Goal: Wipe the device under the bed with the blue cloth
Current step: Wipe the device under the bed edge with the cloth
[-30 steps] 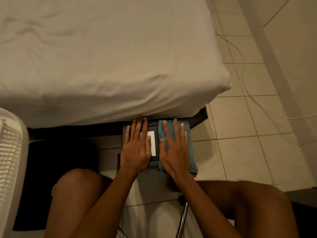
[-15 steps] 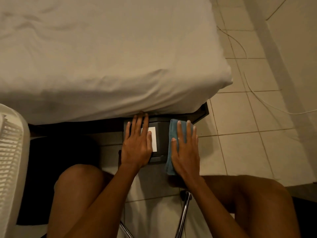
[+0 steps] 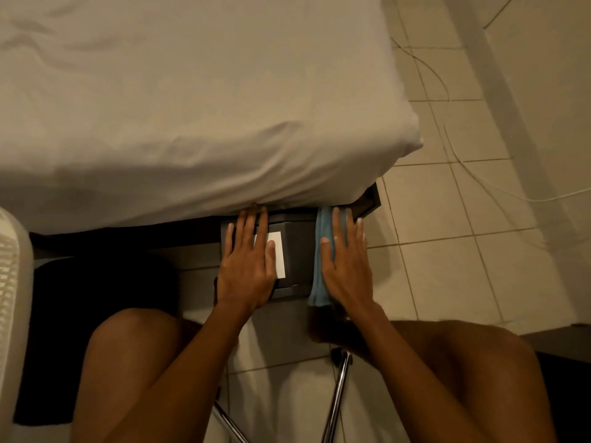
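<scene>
A dark grey box-shaped device (image 3: 299,254) with a white label sticks out from under the bed (image 3: 192,107), resting on the tiled floor. My left hand (image 3: 248,265) lies flat on its top left part, fingers spread, partly covering the label. My right hand (image 3: 347,263) presses the blue cloth (image 3: 319,276) flat against the device's right edge. The cloth hangs down the right side, and its far end reaches the bed frame. The device's back is hidden beneath the mattress.
A white slatted basket (image 3: 12,298) stands at the left edge. A black mat (image 3: 96,298) lies on the floor under my left knee. Chrome chair legs (image 3: 339,394) sit between my knees. A white cable (image 3: 463,161) runs across the tiles at right.
My right hand has slid the blue cloth from the middle of the device's top to its right edge. My left hand has stayed flat on the left part.
</scene>
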`<state>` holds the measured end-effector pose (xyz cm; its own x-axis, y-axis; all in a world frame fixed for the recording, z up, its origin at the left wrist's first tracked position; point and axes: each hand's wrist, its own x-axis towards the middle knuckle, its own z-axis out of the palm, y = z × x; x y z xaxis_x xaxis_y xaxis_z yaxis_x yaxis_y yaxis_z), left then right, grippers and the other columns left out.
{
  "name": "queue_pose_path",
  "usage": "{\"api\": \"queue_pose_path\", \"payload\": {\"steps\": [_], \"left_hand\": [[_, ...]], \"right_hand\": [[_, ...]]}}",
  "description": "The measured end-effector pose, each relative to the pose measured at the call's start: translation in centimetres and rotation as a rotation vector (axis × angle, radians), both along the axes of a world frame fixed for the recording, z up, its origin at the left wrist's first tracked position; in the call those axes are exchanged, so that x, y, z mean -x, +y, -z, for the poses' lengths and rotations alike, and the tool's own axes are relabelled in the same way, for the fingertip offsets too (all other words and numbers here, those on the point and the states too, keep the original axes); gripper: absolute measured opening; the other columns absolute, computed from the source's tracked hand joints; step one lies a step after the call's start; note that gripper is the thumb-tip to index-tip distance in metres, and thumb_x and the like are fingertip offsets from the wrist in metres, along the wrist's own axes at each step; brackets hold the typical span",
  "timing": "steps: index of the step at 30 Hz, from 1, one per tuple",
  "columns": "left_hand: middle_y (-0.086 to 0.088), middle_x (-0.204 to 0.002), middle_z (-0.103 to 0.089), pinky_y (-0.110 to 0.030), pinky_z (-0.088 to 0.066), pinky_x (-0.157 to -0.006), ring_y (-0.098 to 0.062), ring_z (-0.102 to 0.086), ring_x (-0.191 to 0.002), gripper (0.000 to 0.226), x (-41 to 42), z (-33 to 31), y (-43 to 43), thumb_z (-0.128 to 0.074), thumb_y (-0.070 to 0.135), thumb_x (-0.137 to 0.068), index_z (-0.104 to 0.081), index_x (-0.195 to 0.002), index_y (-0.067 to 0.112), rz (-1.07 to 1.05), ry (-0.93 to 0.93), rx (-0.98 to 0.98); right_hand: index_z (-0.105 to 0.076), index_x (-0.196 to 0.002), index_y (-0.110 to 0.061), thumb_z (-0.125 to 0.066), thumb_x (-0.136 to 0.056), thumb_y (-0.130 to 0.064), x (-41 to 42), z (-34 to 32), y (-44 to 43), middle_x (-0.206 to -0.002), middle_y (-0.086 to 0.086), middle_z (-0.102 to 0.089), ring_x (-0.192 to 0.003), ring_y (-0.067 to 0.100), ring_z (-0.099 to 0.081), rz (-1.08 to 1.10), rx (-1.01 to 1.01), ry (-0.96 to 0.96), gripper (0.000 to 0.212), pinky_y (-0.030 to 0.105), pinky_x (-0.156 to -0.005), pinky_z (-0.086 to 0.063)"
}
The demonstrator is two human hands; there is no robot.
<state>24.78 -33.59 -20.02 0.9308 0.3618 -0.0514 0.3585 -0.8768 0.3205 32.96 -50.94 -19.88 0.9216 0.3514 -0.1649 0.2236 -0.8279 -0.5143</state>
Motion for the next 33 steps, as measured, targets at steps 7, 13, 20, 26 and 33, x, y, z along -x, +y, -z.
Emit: {"api": "queue_pose_path", "payload": {"steps": [7, 13, 20, 26, 33], "left_hand": [[-0.003, -0.166, 0.003, -0.04, -0.003, -0.125, -0.015, 0.005, -0.153, 0.062, -0.2, -0.1, 0.2, -0.024, 0.035, -0.103, 0.001, -0.157, 0.018, -0.004, -0.002, -0.007], [-0.002, -0.166, 0.001, -0.039, -0.001, -0.125, -0.014, 0.004, -0.153, 0.06, -0.2, -0.2, 0.0, -0.024, 0.035, -0.104, -0.001, -0.157, 0.018, 0.001, -0.008, 0.001], [-0.003, -0.166, -0.005, -0.039, -0.001, -0.125, -0.015, 0.0, -0.153, 0.061, -0.3, 0.0, 0.0, -0.022, 0.037, -0.102, -0.005, -0.158, 0.018, 0.001, -0.037, 0.018], [-0.002, -0.166, -0.002, -0.042, -0.006, -0.125, -0.014, 0.002, -0.153, 0.061, -0.1, 0.2, 0.1, -0.019, 0.038, -0.102, -0.004, -0.158, 0.019, 0.005, -0.037, 0.028], [-0.003, -0.166, -0.003, -0.042, -0.004, -0.125, -0.015, 0.002, -0.153, 0.06, -0.2, 0.2, -0.1, -0.021, 0.037, -0.103, -0.004, -0.157, 0.019, 0.002, -0.022, 0.024]], "right_hand": [[-0.004, -0.16, -0.021, -0.019, -0.103, -0.043, 5.2, -0.2, 0.6, -0.168, 0.005, 0.004, -0.155, 0.024, 0.005, 0.016, 0.092, -0.119, 0.063, 0.049, -0.125, -0.007], [0.001, -0.159, -0.027, -0.014, -0.102, -0.046, 2.0, 0.0, 0.8, -0.167, 0.002, 0.01, -0.154, 0.023, 0.011, 0.027, 0.111, -0.083, 0.062, 0.05, -0.125, -0.002], [0.0, -0.16, -0.023, -0.017, -0.103, -0.04, 3.2, -0.3, 3.2, -0.168, 0.008, 0.007, -0.155, 0.023, 0.009, -0.043, 0.188, -0.164, 0.062, 0.05, -0.125, -0.005], [-0.003, -0.16, -0.02, -0.021, -0.104, -0.041, 5.4, -0.1, 3.6, -0.167, 0.01, 0.002, -0.155, 0.027, 0.003, 0.022, 0.218, -0.176, 0.063, 0.053, -0.124, -0.008], [0.003, -0.159, -0.03, -0.015, -0.102, -0.047, 2.2, 0.0, 1.6, -0.167, 0.003, 0.011, -0.154, 0.021, 0.01, -0.052, 0.153, -0.111, 0.063, 0.052, -0.125, -0.003]]}}
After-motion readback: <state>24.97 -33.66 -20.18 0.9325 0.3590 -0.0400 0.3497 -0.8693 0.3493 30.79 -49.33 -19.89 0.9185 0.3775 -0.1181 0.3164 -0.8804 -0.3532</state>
